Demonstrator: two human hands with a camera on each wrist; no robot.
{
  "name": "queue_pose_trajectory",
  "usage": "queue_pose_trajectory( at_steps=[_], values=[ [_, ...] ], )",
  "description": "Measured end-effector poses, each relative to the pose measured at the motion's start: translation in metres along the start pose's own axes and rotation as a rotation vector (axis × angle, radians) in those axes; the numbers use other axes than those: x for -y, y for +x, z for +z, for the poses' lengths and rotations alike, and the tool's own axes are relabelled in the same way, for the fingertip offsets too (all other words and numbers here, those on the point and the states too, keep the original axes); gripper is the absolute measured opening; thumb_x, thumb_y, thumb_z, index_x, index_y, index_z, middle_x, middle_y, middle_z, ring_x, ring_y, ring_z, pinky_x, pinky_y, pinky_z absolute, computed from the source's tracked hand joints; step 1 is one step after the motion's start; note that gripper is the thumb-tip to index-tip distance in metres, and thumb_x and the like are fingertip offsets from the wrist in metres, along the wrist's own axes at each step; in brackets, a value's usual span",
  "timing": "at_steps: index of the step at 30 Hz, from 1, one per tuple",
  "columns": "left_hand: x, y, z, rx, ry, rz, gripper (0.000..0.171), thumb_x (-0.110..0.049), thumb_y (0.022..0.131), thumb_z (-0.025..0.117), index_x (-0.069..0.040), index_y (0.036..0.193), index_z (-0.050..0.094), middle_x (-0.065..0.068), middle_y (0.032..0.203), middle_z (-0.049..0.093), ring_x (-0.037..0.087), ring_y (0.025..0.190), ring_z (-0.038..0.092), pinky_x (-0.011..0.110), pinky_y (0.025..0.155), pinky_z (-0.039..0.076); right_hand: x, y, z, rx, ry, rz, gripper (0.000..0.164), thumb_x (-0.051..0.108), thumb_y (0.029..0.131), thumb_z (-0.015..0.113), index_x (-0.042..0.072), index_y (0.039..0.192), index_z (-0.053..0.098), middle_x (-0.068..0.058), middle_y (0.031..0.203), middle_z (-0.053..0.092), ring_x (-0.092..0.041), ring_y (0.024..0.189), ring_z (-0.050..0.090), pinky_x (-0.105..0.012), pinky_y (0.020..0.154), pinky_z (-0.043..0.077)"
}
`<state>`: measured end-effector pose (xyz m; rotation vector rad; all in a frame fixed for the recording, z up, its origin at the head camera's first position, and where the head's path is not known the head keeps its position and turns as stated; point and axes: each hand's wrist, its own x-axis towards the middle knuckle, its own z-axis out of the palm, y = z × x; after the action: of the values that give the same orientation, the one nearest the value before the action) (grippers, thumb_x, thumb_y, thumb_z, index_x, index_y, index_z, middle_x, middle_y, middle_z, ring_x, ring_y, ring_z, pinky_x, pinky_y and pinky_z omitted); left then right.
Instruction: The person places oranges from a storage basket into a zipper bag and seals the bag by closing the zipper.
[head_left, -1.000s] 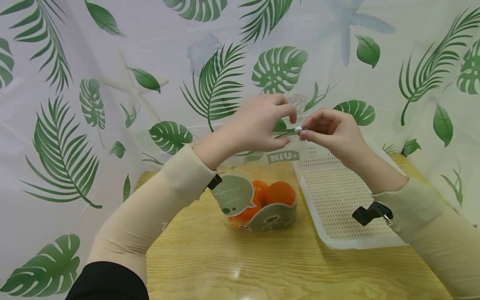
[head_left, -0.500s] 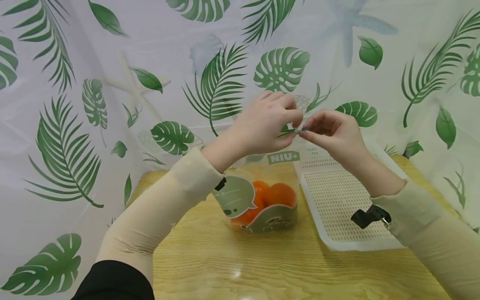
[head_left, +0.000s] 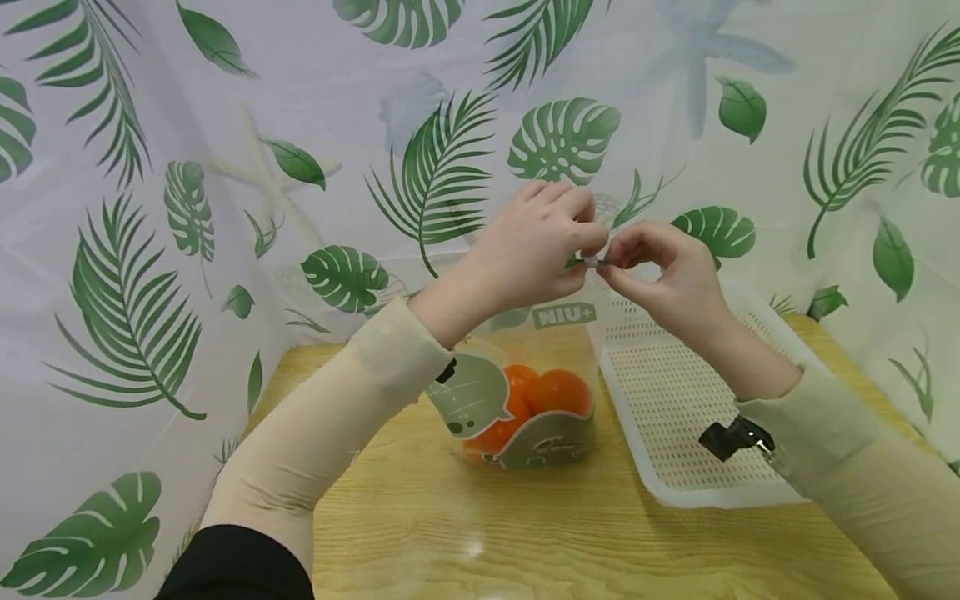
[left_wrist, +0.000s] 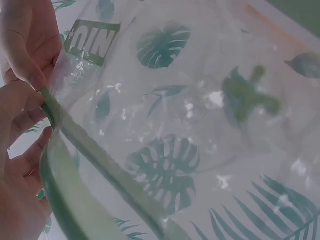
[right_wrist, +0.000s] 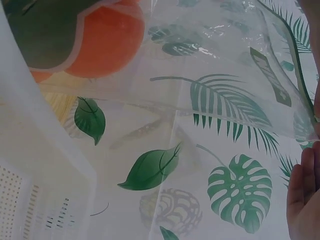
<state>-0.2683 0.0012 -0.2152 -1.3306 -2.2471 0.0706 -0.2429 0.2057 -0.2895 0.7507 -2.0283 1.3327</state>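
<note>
A clear plastic bag (head_left: 566,350) with a green cartoon print and "NIU+" lettering stands upright on the table. Several round orange fruits (head_left: 558,390) sit in its bottom. At the bag's top right corner, my right hand (head_left: 667,271) pinches the end of the top edge between thumb and index finger. Close beside it, my left hand (head_left: 528,242) grips the same edge, a small pale piece (head_left: 591,261) showing between the fingertips. In the left wrist view the green zip strip (left_wrist: 112,172) runs from the fingers and parts into two bands below them.
A white perforated plastic basket (head_left: 645,471) stands right of the bag, under my right forearm. The wood-patterned table (head_left: 450,533) extends in front. Behind hangs a white leaf-print curtain (head_left: 337,83). A black strap (head_left: 738,437) hangs from my right sleeve.
My left hand has moved right towards my right hand, and its spread thumb and fingers have closed on the bag's top edge. My right hand keeps its pinch at the corner.
</note>
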Motion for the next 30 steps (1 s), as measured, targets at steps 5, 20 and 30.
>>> queue_pose_trajectory(
  at_steps=[5,20,30],
  values=[
    [0.001,0.000,0.000,-0.011,0.022,0.005,0.005,-0.017,0.096,0.067,-0.017,0.095,0.072,0.003,0.106,0.063,0.025,0.110,0.058,0.038,0.099,0.045,-0.003,0.003,-0.001,0.001,-0.074,-0.105,0.020,-0.017,0.084,0.076,0.000,0.092,0.070,-0.007,0.091,0.068,0.003,0.092,0.061,-0.012,0.088,0.051],
    [0.000,-0.005,-0.001,-0.001,0.014,0.005,0.004,-0.017,0.096,0.069,-0.019,0.095,0.073,0.002,0.104,0.063,0.023,0.107,0.059,0.037,0.093,0.045,-0.013,0.006,0.001,0.003,-0.198,-0.451,0.011,-0.010,0.082,0.071,0.001,0.087,0.070,-0.012,0.083,0.069,-0.022,0.083,0.059,-0.010,0.090,0.044],
    [0.005,-0.006,-0.001,0.028,-0.020,0.006,0.005,-0.016,0.097,0.067,-0.017,0.098,0.072,0.002,0.106,0.064,0.023,0.107,0.059,0.036,0.093,0.044,-0.013,0.010,0.001,-0.015,-0.297,-0.568,0.015,-0.011,0.079,0.073,0.002,0.086,0.073,-0.013,0.079,0.069,-0.025,0.077,0.059,-0.017,0.085,0.043]
  ],
)
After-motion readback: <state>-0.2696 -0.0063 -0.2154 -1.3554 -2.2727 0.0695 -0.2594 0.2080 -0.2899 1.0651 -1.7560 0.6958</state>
